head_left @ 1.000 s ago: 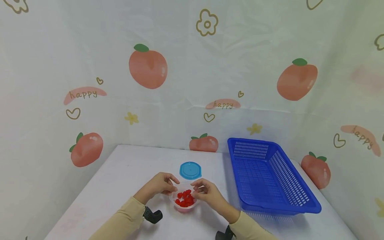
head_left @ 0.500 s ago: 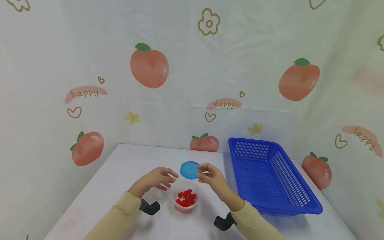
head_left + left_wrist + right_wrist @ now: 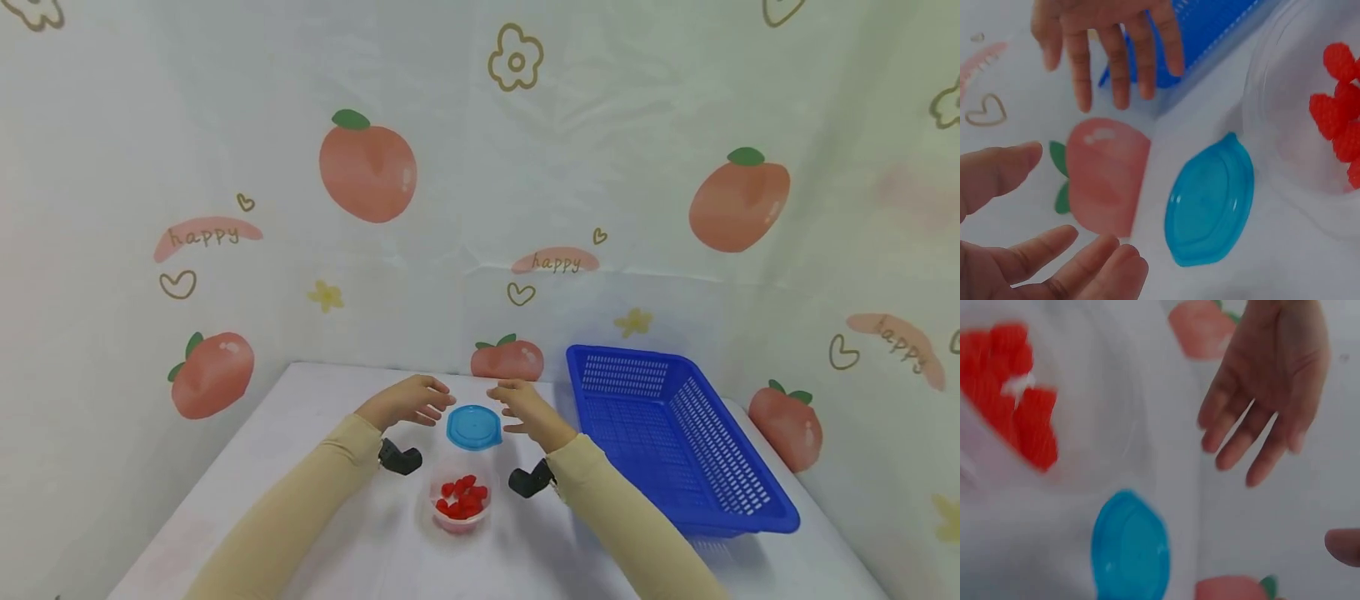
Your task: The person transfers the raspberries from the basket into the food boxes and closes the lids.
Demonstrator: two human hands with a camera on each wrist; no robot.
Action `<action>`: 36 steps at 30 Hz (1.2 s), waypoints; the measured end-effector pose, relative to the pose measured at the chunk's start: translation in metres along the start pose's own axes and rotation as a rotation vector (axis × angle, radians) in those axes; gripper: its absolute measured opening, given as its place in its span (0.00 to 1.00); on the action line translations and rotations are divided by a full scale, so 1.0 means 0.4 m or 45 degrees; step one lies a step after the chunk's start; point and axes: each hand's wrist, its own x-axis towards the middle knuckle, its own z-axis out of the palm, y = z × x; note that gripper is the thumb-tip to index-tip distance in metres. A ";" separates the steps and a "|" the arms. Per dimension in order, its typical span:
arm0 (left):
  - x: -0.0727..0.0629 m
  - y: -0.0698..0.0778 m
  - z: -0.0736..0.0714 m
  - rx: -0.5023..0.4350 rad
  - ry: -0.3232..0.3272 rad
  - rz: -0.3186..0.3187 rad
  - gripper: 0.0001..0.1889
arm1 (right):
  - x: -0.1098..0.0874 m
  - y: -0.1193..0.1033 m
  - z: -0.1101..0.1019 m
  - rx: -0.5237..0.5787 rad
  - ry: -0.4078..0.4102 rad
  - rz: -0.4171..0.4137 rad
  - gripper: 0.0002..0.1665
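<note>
A round clear plastic bowl (image 3: 458,527) stands on the white table, with several red raspberries (image 3: 464,502) inside it. Just beyond it lies a blue lid (image 3: 474,427), flat and apart from the bowl. My left hand (image 3: 411,401) hovers at the lid's far left, fingers loosely extended. Opposite it, my right hand (image 3: 534,414) is held over the lid's right side with relaxed fingers. Neither hand holds anything; in the left wrist view the two palms face each other. The right wrist view shows little of the right hand beyond a thumb (image 3: 1344,546).
A large blue plastic basket (image 3: 678,442) with slotted walls stands on the right of the table (image 3: 330,417). A fruit-printed cloth (image 3: 450,167) hangs behind the table's back edge. Each wrist carries a black camera (image 3: 400,458).
Both hands have left the bowl's rim and moved forward to either side of the lid, their fingers loosening. Bowl, raspberries, lid and basket have stayed in place.
</note>
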 end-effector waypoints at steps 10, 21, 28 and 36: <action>0.079 -0.047 0.032 -0.115 -0.029 -0.343 0.34 | 0.072 0.068 -0.004 -0.103 0.072 0.296 0.42; 0.091 -0.092 0.039 -0.473 -0.005 -0.403 0.42 | 0.111 0.102 0.001 0.071 0.143 0.406 0.35; 0.085 -0.094 0.041 -0.664 -0.051 -0.394 0.42 | 0.112 0.108 0.001 0.197 0.149 0.446 0.33; 0.087 -0.114 0.038 -0.838 -0.051 -0.426 0.40 | 0.107 0.111 -0.002 0.295 0.132 0.479 0.26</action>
